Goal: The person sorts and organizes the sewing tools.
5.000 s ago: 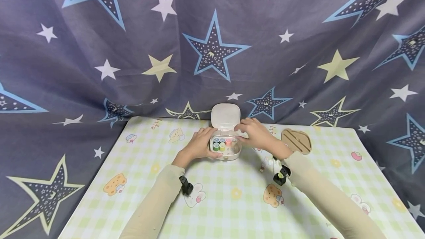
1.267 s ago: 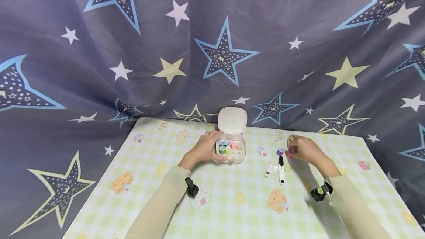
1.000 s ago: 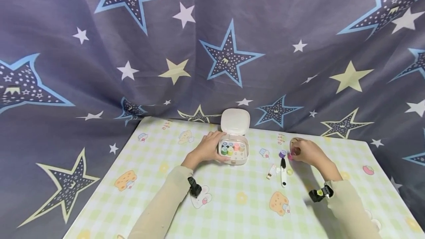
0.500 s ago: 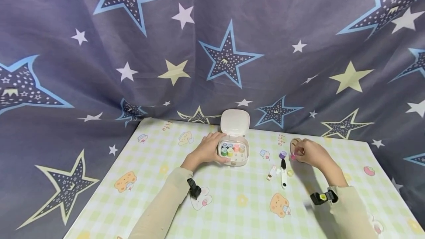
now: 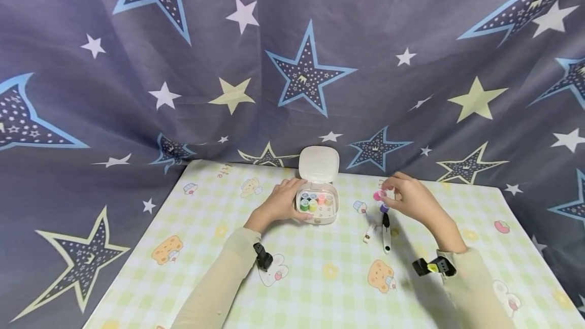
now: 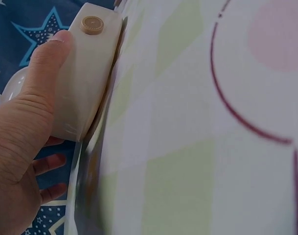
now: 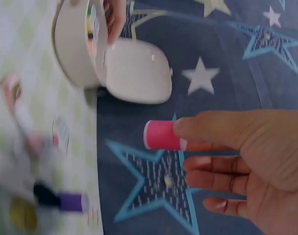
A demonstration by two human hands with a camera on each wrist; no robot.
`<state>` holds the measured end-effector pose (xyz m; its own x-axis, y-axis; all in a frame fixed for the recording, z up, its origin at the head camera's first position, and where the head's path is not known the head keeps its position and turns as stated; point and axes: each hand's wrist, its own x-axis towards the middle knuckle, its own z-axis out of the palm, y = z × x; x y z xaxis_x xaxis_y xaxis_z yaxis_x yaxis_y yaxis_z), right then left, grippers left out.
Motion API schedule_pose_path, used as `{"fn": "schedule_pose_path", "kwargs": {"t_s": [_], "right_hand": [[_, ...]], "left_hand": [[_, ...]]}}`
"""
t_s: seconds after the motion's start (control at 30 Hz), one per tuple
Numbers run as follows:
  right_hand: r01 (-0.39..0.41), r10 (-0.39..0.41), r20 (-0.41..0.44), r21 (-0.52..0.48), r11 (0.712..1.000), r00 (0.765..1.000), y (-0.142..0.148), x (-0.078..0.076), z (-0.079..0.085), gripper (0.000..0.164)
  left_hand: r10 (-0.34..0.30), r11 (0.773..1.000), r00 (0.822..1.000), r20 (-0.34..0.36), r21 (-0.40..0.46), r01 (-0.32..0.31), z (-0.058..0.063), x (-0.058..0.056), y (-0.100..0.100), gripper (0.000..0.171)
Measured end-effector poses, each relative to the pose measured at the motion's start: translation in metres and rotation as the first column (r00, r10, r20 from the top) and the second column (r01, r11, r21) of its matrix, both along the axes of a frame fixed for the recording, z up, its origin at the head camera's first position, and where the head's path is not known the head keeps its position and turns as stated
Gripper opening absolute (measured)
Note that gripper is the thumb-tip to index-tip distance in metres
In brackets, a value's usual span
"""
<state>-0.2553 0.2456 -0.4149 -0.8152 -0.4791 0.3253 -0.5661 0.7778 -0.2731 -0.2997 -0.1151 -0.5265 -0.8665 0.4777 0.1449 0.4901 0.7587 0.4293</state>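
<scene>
Left hand [image 5: 279, 203] and right hand [image 5: 413, 198] are both over the checked table [image 5: 320, 301]: the left curled round one side of a white box [image 6: 85, 83], thumb at the front near its round clasp [image 6: 92, 25], the right with thumb and fingertips brought together in a pinch. That left grip probably serves to steady the box, whose lid [image 5: 319, 163] stands raised at the back, leaving the inside open toward the person. To the box's right lies a slim black-and-white tool [image 5: 386, 237], its black end pointing away from the person, toward a purple spool [image 7: 73, 202]. Six coloured spools [image 5: 304, 206] sit inside the box, four along the back and two before them, perhaps grouped for tidiness. Pinched in the right hand, off the table, is a pink spool [image 7: 161, 135], taken near one end, likely so most of its barrel stays free. Its long axis runs roughly along the thumb in the right wrist view, the free end pointing away from the palm; its tilt over the table is hard to tell.
</scene>
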Motion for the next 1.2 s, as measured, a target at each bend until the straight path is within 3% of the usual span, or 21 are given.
{"fn": "schedule_pose_path", "kwargs": {"t_s": [0.2,0.53,0.8,1.2], "right_hand": [[-0.128,0.127,-0.029,-0.035,0.991,0.991,-0.041,-0.009,-0.003,0.015],[-0.256,0.256,-0.067,0.01,0.967,0.964,-0.09,-0.023,-0.025,0.017],[-0.284,0.287,-0.104,0.045,0.958,0.952,-0.102,-0.032,-0.031,0.014],[-0.243,0.254,-0.06,0.151,0.958,0.965,-0.113,-0.035,-0.035,0.019]], "left_hand": [[0.001,1.0,1.0,0.0,-0.013,-0.001,0.002,0.0,0.0,0.113],[0.0,1.0,1.0,0.006,-0.009,0.0,0.003,0.002,0.001,0.112],[0.002,1.0,1.0,0.003,-0.021,-0.002,0.002,-0.001,0.0,0.112],[0.009,1.0,1.0,0.014,-0.019,-0.009,0.003,0.0,0.001,0.112]]}}
